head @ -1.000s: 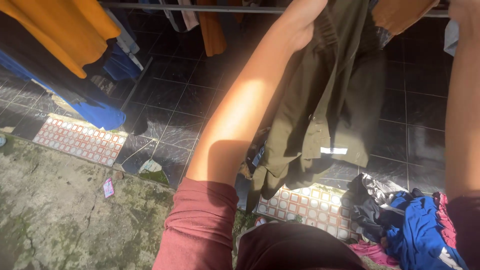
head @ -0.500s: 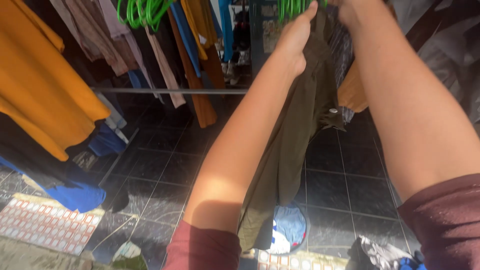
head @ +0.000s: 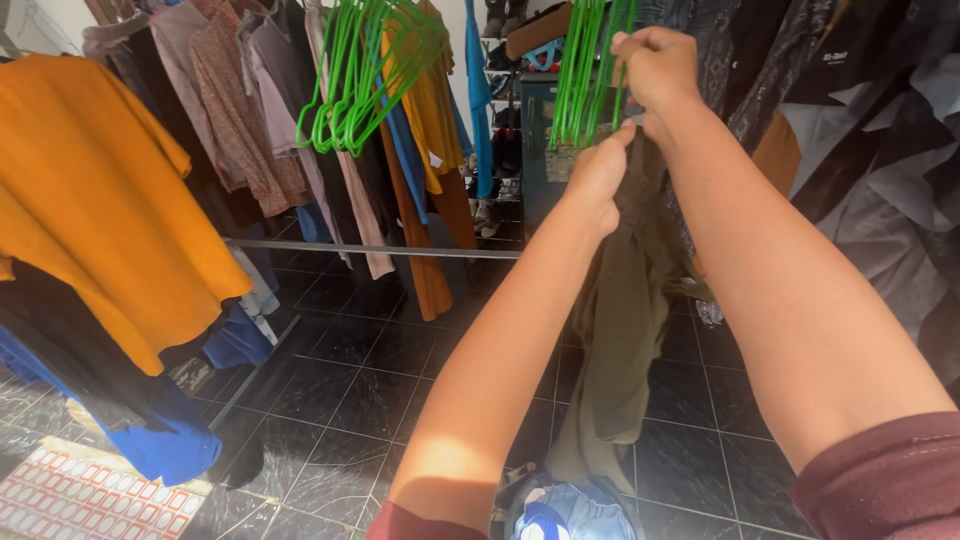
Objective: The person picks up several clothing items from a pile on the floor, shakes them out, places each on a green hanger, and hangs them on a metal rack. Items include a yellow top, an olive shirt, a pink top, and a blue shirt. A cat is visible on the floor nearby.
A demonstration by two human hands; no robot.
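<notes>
An olive-green garment point(head: 622, 330) hangs down from my two raised hands in the middle of the view. My left hand point(head: 600, 178) pinches its top edge. Just above, my right hand point(head: 655, 68) is closed around the tops of a bunch of green plastic hangers point(head: 585, 75) and the garment's upper end. Both my forearms reach up from maroon sleeves.
A second bunch of green hangers point(head: 365, 75) hangs among shirts on the rack at the back. An orange shirt point(head: 95, 200) hangs at left, dark clothes point(head: 870, 150) at right. A metal rail point(head: 370, 248) crosses the black tiled floor point(head: 360, 370). A blue garment point(head: 570, 515) lies below.
The view has tilted up from the floor to the clothes rack. Both hands have lifted the olive garment higher, up to the green hangers, and it now hangs straighter.
</notes>
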